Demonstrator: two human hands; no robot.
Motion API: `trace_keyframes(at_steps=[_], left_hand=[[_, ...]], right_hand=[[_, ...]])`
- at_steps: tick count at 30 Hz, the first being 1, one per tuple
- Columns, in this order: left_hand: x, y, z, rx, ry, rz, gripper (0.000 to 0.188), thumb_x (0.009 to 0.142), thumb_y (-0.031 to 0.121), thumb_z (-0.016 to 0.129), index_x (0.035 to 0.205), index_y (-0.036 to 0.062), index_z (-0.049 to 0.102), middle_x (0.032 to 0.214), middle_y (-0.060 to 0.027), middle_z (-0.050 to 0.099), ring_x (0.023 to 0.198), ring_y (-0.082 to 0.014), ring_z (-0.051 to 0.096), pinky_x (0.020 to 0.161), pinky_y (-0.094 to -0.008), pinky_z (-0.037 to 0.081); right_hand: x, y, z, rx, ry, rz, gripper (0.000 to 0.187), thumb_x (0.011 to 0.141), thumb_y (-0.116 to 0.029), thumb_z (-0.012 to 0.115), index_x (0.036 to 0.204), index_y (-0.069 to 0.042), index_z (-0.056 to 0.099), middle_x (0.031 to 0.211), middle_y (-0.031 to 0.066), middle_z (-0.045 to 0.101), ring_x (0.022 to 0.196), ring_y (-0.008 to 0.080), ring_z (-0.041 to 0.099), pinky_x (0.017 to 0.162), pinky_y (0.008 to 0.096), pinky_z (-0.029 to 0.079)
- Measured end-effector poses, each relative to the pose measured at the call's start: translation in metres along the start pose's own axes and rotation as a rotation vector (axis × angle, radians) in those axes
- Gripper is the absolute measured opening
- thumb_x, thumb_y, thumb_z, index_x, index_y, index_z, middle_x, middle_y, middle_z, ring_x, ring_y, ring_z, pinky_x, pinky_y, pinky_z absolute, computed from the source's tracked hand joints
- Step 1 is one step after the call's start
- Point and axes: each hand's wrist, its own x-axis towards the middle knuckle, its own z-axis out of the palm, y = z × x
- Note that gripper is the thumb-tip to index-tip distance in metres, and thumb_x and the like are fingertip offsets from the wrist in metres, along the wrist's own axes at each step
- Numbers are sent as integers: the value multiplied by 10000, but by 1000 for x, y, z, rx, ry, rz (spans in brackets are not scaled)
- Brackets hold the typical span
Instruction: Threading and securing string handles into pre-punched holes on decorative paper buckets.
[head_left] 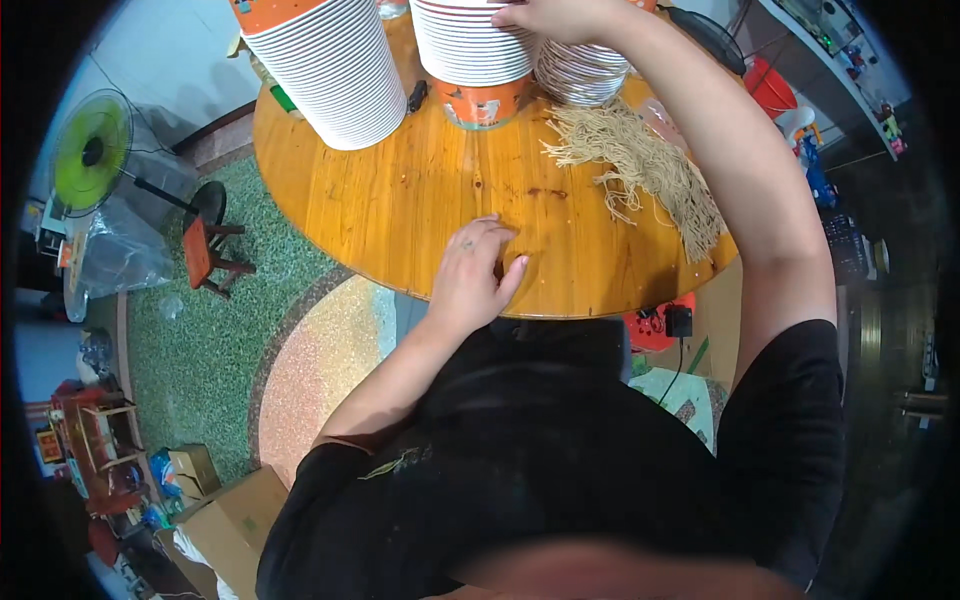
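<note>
My right hand [568,18] reaches to the top edge of the picture, its fingertips at the rims of a tall stack of white-rimmed paper buckets [470,50]. It seems to grip a rim there; part of the hand is cut off. That stack stands on an orange printed bucket [480,102]. My left hand [472,265] lies on the round wooden table [400,215] near its front edge, fingers loosely spread and holding nothing. Another bucket stack [325,75] leans at the left. Right of the middle stack are bundled wire handles [582,75] and a heap of beige strings [640,160].
A small dark object [417,96] lies between the stacks. On the left are a green fan [92,150] and a small wooden stool [205,255]. Cardboard boxes [235,520] stand at the lower left. A red bucket [770,88] is at the far right.
</note>
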Motion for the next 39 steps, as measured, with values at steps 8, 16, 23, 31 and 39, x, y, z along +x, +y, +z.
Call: trace_keyframes(at_steps=[8,16,23,31,39], left_hand=[[-5,-4,2,13,-9,-1,308,860,154,785,1101,31,637,1117,-166,678,1161,-371,636,994,-476,492],[-6,-7,4,48,15,16,301,856,189,773,1069,10,658,1061,-174,668,1097,-373,641,970,-471,497],[-2,6,7,43,16,32,268,860,187,757,1044,17,660,1009,-178,672,1012,-382,645,917,-475,502],[-19,-8,1,-927,217,-414,381,1084,346,529,1276,20,565,1219,-142,646,1162,-266,613,976,-407,484],[-7,26,-46,-1085,-73,-194,1172,800,179,896,1632,55,80,1593,-168,337,1451,-285,413,1164,-448,410]], right_hand=[[8,11,-4,258,94,65,237,758,-223,859,884,-35,788,780,174,735,702,276,712,682,392,552],[-2,-17,-42,333,785,145,225,908,-165,722,1047,10,736,926,200,749,845,287,721,789,374,551],[-144,-41,-80,747,916,-41,407,944,-177,756,1256,54,631,1136,148,708,1023,217,668,929,346,519],[-253,-90,60,1356,602,192,192,958,10,695,1148,41,686,1079,70,711,992,127,662,893,272,542],[-248,-100,112,1404,495,73,215,939,-18,720,1144,25,674,1210,123,676,1211,208,602,1076,354,455]])
